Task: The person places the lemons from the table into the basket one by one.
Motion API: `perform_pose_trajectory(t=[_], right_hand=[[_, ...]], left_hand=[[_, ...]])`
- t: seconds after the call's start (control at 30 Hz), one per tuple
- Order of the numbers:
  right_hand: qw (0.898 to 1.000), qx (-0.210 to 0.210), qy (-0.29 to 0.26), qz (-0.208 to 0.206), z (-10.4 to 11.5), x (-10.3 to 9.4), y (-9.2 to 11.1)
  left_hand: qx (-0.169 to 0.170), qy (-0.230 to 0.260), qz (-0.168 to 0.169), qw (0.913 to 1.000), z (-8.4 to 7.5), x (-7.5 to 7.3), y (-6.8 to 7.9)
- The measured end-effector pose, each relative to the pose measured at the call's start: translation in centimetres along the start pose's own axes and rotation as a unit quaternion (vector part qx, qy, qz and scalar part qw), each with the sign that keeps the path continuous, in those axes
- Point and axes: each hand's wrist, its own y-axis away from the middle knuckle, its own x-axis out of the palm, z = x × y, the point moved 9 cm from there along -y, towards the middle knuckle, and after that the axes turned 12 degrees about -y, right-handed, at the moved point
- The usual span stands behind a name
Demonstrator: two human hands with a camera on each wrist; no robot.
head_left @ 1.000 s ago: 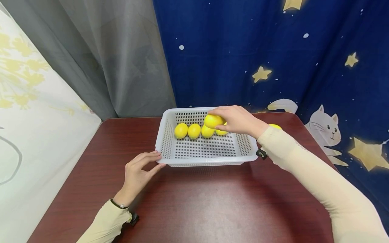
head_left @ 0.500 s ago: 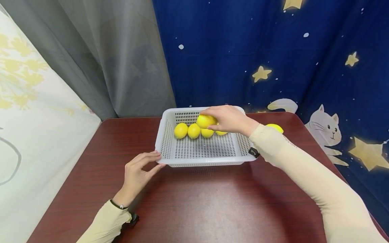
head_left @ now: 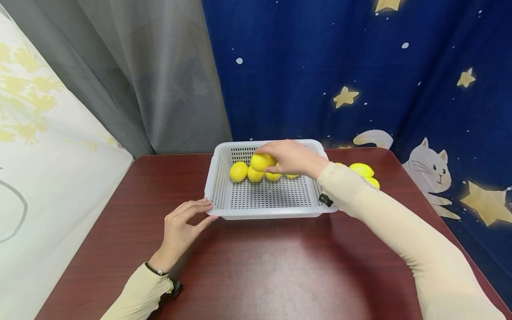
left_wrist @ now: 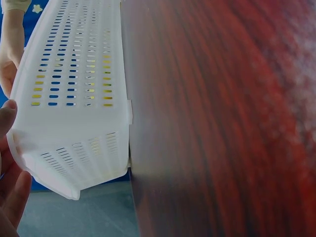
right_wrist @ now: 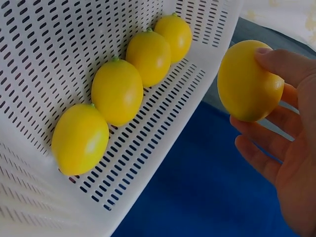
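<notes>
A white slotted plastic basket (head_left: 276, 211) stands on the table. My left hand (head_left: 180, 229) pinches its near left corner, the thumb lower on the front and the fingertips on the rim. My right hand (head_left: 294, 158) holds a yellow lemon (head_left: 261, 163) between thumb and fingers, above the back of the basket. The right wrist view shows this lemon (right_wrist: 251, 81) plainly, apart from the others. Several lemons stand in one row along the basket's far wall, including the end lemon (right_wrist: 80, 139) and its neighbour (right_wrist: 117, 92). In the head view the right hand and held lemon partly cover this row.
More lemons (head_left: 362, 169) lie on the dark red table (head_left: 272, 266) to the right of the basket, partly hidden by the right sleeve (head_left: 384, 218). Behind the table hang a grey curtain (head_left: 176, 89) and a blue star-patterned curtain (head_left: 288, 71).
My right hand has moved left above the row with the lemon in its grip. More lemons show beyond the right sleeve. My left hand and the basket have stayed still.
</notes>
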Motion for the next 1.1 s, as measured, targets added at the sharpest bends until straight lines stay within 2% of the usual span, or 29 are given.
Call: perform_pose_trajectory(t=[0.27, 0.8, 1.1], right_hand=[[0.999, -0.027, 0.017, 0.006, 0.8, 0.6, -1.2], [1.0, -0.022, 0.005, 0.021, 1.8, 1.3, -2.8], [0.999, -0.027, 0.005, 0.029, 2.3, 2.4, -3.9]], left_hand=[[0.003, 0.004, -0.002, 1.0, -0.3, -0.1, -0.2], [0.005, 0.002, -0.002, 1.0, -0.3, -0.2, -0.1], [0.004, 0.003, 0.0, 1.0, -0.1, -0.1, -0.2]])
